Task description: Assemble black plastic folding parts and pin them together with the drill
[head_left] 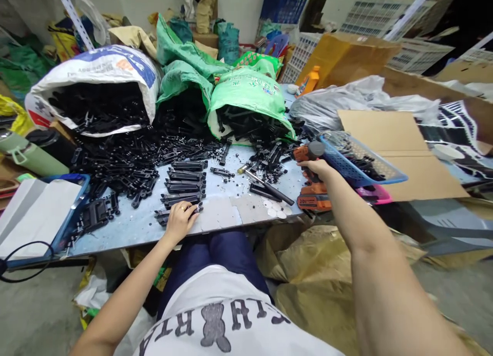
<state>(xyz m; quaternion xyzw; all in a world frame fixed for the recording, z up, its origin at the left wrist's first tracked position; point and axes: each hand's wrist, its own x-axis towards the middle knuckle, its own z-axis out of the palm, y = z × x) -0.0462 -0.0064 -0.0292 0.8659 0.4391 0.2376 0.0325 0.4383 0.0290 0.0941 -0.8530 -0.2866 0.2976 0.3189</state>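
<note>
A: Logging hands. Left hand (pixel 181 218) is pressing down on the nearest black part (pixel 166 216) at the table (pixel 223 212) edge, fingers closing over it. Right hand (pixel 316 168) is clenching the orange drill (pixel 308 153) beside the blue basket (pixel 346 166).

B: Risk?

A: Part is sitting near the edge; a slip could be sending it to the floor. The basket is tilting, possibly unsteady.

B: Writing?

A: Sack (pixel 96 71) print is unreadable; shirt lettering is upside down, perhaps "CLUB".

Upside-down dark letters on the white shirt (pixel 231 320) read roughly "RTA" and "LIU"; print on the green sack (pixel 250 91) and white sack (pixel 96 63) is too small to read.
</note>
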